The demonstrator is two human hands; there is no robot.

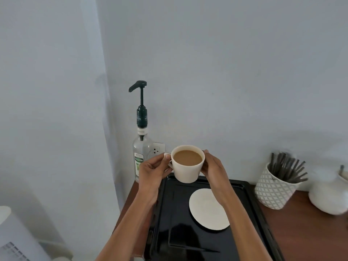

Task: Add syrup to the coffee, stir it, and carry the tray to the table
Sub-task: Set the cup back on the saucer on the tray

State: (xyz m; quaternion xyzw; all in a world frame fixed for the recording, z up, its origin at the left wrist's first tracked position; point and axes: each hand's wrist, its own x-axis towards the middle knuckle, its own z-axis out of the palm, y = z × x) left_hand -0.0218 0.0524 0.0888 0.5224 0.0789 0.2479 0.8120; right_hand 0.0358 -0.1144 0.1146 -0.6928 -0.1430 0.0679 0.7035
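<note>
A white cup of milky coffee (188, 169) is held in the air above the far edge of a black tray (243, 228). My left hand (152, 171) pinches the cup's handle on the left. My right hand (213, 167) cups its right side. An empty white saucer (206, 210) lies on the tray below and right of the cup. A clear syrup bottle (141, 151) with a dark pump (138, 85) stands just behind my left hand, its spout pointing left.
The tray rests on a brown wooden counter (308, 232) against a pale wall. A white patterned pot of dark stir sticks (276, 185) and a white jar (327, 193) stand at the right. A wall socket (158, 147) sits behind the bottle. A white appliance (17, 240) is at lower left.
</note>
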